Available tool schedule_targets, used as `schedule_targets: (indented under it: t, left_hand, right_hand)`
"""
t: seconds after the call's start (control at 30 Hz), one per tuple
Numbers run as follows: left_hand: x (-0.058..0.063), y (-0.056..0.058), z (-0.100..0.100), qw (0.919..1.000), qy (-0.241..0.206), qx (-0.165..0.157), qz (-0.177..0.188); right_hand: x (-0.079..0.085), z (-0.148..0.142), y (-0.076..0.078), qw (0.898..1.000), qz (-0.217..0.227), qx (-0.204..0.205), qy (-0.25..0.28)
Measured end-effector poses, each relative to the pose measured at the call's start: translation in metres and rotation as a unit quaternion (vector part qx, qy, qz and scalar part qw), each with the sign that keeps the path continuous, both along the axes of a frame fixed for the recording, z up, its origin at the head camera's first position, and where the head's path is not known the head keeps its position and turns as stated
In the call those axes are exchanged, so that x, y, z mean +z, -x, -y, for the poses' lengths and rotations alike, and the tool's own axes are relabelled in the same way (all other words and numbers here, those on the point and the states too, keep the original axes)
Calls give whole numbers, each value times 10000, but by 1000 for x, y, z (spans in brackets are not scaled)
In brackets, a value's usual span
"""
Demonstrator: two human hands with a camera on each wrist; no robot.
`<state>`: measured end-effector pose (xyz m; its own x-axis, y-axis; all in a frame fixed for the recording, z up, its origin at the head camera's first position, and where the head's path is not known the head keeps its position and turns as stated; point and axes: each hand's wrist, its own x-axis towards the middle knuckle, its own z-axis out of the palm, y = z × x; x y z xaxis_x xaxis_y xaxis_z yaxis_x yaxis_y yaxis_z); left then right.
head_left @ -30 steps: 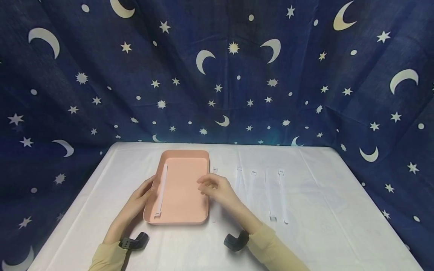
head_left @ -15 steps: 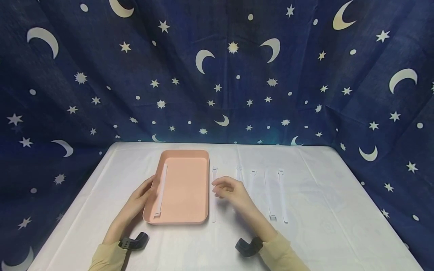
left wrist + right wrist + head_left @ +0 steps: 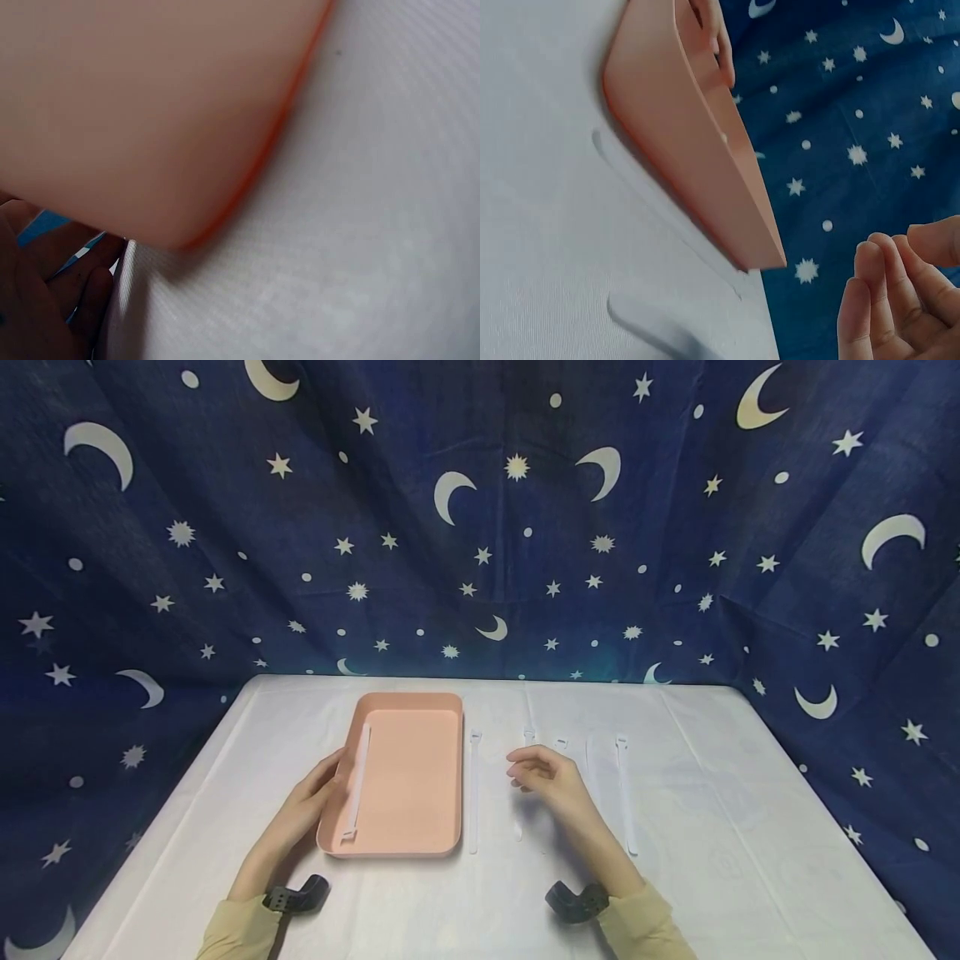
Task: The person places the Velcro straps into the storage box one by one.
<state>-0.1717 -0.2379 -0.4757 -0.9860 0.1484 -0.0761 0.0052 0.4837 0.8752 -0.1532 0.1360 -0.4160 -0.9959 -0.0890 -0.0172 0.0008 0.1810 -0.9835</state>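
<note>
The peach tray [image 3: 408,768] lies on the table, a white slotted-head cable tie [image 3: 358,785] along its left side inside. My left hand [image 3: 302,803] holds its left wall, thumb at the rim and fingers outside. Just right of the tray is another cable tie [image 3: 474,797], lying straight. Farther right my right hand [image 3: 553,778] hovers above more white ties, partly hiding them, with its fingers loosely bent and nothing in them. In the right wrist view the right hand [image 3: 896,307] shows nothing between thumb and fingers. The tray [image 3: 142,127] fills much of the left wrist view.
One more cable tie [image 3: 626,797] lies at the right end of the row. A white cloth [image 3: 750,827] covers the table. Behind it hangs a dark blue curtain [image 3: 637,527] with moons and stars.
My right hand has moved right, from over the tray's right rim to above the ties on the table. The tie beside the tray is now uncovered. My left hand and the tray have stayed put.
</note>
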Motion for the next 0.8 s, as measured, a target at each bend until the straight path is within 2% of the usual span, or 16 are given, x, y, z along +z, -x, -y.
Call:
schedule_targets:
  t: [0.4, 0.8]
  left_hand:
    - [1, -1, 2, 10000, -60, -52, -41]
    - [1, 1, 1, 10000, -24, 13, 84]
  right_hand:
    - [-7, -31, 0, 9994, 37, -332, 20]
    - [-8, -62, 4, 9976, 45, -696, 15]
